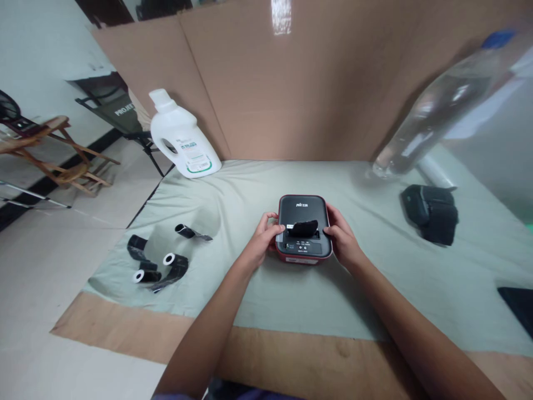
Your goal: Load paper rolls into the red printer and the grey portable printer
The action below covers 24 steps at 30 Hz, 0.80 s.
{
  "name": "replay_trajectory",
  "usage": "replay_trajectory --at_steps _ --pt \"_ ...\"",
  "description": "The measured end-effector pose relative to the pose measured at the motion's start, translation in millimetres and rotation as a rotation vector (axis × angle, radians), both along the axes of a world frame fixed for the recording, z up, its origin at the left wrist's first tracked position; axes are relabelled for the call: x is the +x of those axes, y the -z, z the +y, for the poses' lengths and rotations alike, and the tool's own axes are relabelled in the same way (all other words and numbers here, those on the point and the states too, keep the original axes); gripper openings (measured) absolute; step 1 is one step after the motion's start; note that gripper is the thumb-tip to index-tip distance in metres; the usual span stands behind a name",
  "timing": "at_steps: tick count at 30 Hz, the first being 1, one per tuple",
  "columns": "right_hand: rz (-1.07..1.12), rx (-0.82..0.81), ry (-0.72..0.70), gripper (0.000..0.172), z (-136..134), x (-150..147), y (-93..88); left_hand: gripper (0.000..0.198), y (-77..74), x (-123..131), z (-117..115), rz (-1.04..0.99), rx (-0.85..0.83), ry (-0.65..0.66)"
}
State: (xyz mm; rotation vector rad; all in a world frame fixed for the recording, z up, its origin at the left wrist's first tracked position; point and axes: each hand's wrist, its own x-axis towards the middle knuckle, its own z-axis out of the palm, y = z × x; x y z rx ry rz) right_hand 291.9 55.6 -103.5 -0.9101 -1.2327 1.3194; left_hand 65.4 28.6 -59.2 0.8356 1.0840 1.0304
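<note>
A black and red box-shaped device [303,210] with a slot and small buttons is at the middle of the cloth-covered table. A curled black strip [305,228] sticks up out of its slot. My left hand [263,240] grips the device's left side, thumb on the top edge. On the right side my right hand [342,236] holds it the same way, its thumb near the slot. Fingertips under and behind the device are hidden.
Several black rolls and strips [178,265] lie at the left. A white jug [183,136] stands back left against the cardboard wall [283,89]. At the right are a large clear bottle [441,114], a black strapped object [433,214] and a dark flat object [518,305].
</note>
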Motion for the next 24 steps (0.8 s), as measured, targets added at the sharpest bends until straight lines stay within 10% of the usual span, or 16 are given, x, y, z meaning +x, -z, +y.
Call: replay_trajectory --at_steps 24 --pt "0.004 0.021 0.085 0.062 -2.5 -9.6 -6.1 0.04 10.0 4.0 -5.0 0.124 0.006 -0.092"
